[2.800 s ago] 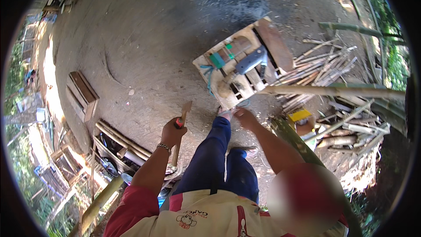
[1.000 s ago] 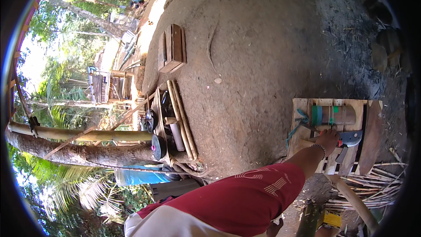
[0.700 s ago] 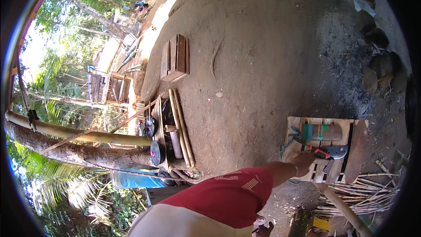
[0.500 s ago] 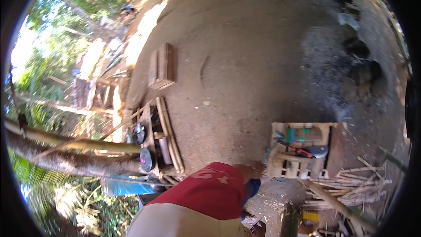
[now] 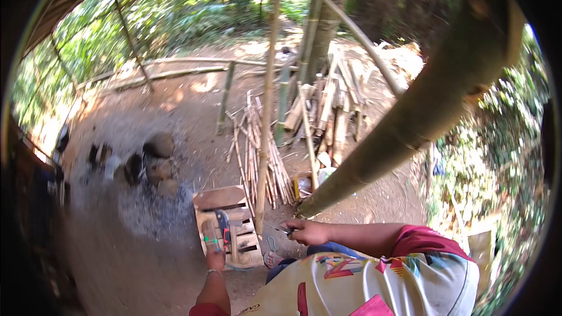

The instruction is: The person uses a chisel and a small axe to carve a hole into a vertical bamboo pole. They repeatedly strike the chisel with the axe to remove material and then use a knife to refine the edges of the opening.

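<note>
My right hand (image 5: 309, 232) is closed around a small dark object (image 5: 287, 230), too small to name, that sticks out from its fingers toward the left. My left hand (image 5: 215, 259) reaches to the near left edge of a low slatted wooden stand (image 5: 252, 244). Its fingers are at the near end of a clear, cylinder-like thing with green bands (image 5: 209, 231); whether they grip it is too small to tell. Beside that lies a tool with a dark blade and a red-and-black handle (image 5: 224, 225). A wooden stick (image 5: 234, 244) rests on the slats to its right.
A thick bamboo pole (image 5: 404, 134) slants across the right side. A thin upright pole (image 5: 268, 117) stands behind the stand. Split sticks (image 5: 257, 152) and stacked firewood (image 5: 333, 105) lie farther back. Stones and blackened pots (image 5: 158, 146) surround ash at the left.
The view has swung to the right, bringing the firewood and bamboo pole into sight. Both hands now show clearly, the left at the stand. The things on the stand look unmoved.
</note>
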The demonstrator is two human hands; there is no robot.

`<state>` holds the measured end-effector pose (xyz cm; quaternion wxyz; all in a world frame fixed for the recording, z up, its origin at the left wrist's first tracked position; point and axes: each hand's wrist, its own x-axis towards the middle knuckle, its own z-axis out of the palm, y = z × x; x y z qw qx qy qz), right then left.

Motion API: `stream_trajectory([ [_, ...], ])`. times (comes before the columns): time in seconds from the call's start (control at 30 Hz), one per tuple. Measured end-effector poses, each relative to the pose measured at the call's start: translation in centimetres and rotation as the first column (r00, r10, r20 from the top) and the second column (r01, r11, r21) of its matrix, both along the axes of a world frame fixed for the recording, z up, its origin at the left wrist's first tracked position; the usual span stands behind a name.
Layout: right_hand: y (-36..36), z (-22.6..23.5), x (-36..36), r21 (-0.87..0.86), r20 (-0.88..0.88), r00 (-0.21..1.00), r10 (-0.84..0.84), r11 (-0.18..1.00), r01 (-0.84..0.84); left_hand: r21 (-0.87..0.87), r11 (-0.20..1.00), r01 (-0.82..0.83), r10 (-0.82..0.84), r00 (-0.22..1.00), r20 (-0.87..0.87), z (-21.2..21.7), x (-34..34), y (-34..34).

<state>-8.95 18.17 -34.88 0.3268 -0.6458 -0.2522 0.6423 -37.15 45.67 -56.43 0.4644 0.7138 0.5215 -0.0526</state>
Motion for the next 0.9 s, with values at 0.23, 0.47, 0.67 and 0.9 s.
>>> stream_trajectory([
  [0.23, -9.4, 20.3, -0.8, 0.603, 0.454, 0.826, -0.335, 0.797, -0.008, 0.121, 0.989, -0.084, -0.018, 0.743, 0.669, 10.8, 19.2, -0.5],
  [0.47, -20.7, 29.0, 1.0, 0.665, 0.662, 0.287, -0.692, 0.719, 0.201, -0.008, 0.831, 0.556, -0.201, 0.313, 0.928, 28.4, 27.4, -21.1],
  [0.67, -22.9, 34.8, 3.0, 0.542, 0.840, -0.089, -0.535, 0.836, 0.092, 0.156, 0.372, 0.915, -0.231, -0.071, 0.970, 39.6, 29.7, -30.5],
  [0.9, -19.8, 36.3, 4.3, 0.538, 0.825, -0.214, -0.523, 0.843, 0.015, 0.251, 0.565, 0.786, -0.109, -0.230, 0.967, 43.2, 31.2, -33.2],
])
